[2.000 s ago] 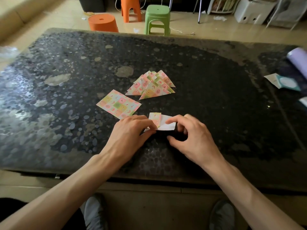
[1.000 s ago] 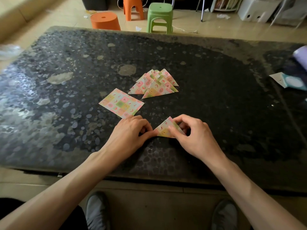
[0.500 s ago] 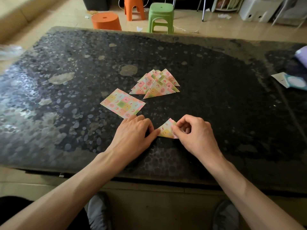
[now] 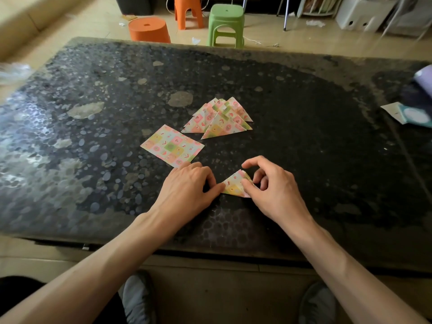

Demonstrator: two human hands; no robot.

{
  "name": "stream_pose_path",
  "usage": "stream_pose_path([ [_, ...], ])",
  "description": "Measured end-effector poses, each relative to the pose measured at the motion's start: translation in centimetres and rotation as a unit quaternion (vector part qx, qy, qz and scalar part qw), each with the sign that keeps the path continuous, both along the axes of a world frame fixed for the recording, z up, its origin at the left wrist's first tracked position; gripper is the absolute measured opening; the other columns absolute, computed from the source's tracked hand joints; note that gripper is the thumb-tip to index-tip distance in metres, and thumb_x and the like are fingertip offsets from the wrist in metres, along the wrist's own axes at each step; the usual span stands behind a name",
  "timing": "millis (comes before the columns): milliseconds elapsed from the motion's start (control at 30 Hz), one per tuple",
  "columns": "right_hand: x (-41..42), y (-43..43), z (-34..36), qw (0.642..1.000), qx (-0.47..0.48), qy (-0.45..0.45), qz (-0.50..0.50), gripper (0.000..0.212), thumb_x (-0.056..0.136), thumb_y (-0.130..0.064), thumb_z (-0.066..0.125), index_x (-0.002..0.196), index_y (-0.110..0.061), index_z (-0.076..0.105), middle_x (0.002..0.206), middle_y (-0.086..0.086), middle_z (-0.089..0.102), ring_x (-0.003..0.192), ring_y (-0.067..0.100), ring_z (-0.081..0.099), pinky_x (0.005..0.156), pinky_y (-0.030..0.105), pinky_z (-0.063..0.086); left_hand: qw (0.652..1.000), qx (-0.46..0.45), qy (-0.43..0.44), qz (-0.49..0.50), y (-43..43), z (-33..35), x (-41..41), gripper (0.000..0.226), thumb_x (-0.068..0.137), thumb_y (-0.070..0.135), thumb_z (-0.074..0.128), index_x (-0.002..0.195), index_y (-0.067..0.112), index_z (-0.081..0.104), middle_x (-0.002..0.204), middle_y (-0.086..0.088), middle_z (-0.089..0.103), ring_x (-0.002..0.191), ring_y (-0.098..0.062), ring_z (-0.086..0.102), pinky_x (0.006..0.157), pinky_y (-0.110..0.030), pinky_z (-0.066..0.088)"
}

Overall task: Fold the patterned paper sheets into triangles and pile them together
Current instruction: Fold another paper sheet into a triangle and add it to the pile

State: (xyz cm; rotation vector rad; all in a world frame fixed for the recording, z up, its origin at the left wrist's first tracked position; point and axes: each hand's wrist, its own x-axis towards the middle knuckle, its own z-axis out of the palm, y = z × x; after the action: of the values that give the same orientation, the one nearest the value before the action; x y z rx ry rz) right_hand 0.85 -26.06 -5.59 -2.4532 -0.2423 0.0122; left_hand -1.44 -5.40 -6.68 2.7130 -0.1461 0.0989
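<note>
Paper triangle [image 4: 235, 186]: lay flat between the two hands and touched both; judged freshly folded and under creasing, not yet piled.
Left hand [image 4: 187, 187]: fingers were curled in and the thumb tip pressed on the corner nearest it, likely to anchor the fold against sliding.
Right hand [image 4: 274, 191]: the thumb lay on top of the opposite end with fingers curled behind, pinching that edge; the index finger was lifted clear. Probably it was sharpening the crease.
Pile [image 4: 219, 119]: finished triangles overlapped in a loose fan, well beyond the fingertips of both hands, out of the way of the folding spot.
Flat sheet [image 4: 171, 146]: lay unfolded just beyond the left hand's knuckles, its near corner almost touching them; within easy reach, so probably next to fold.
Table [image 4: 327, 148]: dark, mottled and hard, a firm backing for pressing creases.
</note>
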Motion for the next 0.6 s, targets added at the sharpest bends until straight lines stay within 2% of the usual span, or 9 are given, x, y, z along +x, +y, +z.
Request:
stream_pose_path([
  [100,-0.08,0.02,-0.29,1.000,-0.017,-0.014,0.007,0.023,0.098,-0.040,0.065,0.121,-0.036,0.067,0.087,-0.011,0.052,0.070,0.005,0.052,0.060,0.015,0.034,1.000,-0.006,0.001,0.001,0.02,0.03,-0.02,0.030,0.091,0.057,0.063,0.075,0.032,0.059,0.074,0.015,0.048,0.078,-0.007,0.048,0.070,-0.026,0.034],
  [200,-0.17,0.16,-0.22,1.000,-0.015,-0.008,0.009,0.027,0.098,-0.045,0.063,0.124,-0.038,0.065,0.091,-0.012,0.051,0.073,0.004,0.050,0.061,0.016,0.033,1.000,-0.015,0.001,0.002,0.06,0.07,-0.04,0.030,0.091,0.057,0.064,0.075,0.032,0.060,0.074,0.015,0.048,0.077,-0.006,0.047,0.069,-0.025,0.033],
  [367,0.13,0.29,-0.09,1.000,-0.016,0.004,-0.002,0.017,0.097,-0.048,0.064,0.107,-0.035,0.069,0.091,-0.011,0.053,0.071,0.004,0.050,0.060,0.019,0.033,1.000,-0.026,0.004,-0.001,0.15,0.06,-0.06,0.030,0.090,0.057,0.065,0.075,0.032,0.060,0.073,0.016,0.048,0.076,-0.004,0.047,0.069,-0.026,0.034],
  [600,0.30,0.55,-0.08,0.999,-0.026,0.017,-0.013,0.020,0.098,-0.051,0.061,0.100,-0.033,0.070,0.091,-0.011,0.053,0.073,0.004,0.050,0.059,0.019,0.033,1.000,-0.024,-0.001,0.003,0.07,0.02,-0.15,0.032,0.091,0.058,0.063,0.075,0.030,0.061,0.073,0.014,0.049,0.077,-0.006,0.048,0.070,-0.026,0.036],
])
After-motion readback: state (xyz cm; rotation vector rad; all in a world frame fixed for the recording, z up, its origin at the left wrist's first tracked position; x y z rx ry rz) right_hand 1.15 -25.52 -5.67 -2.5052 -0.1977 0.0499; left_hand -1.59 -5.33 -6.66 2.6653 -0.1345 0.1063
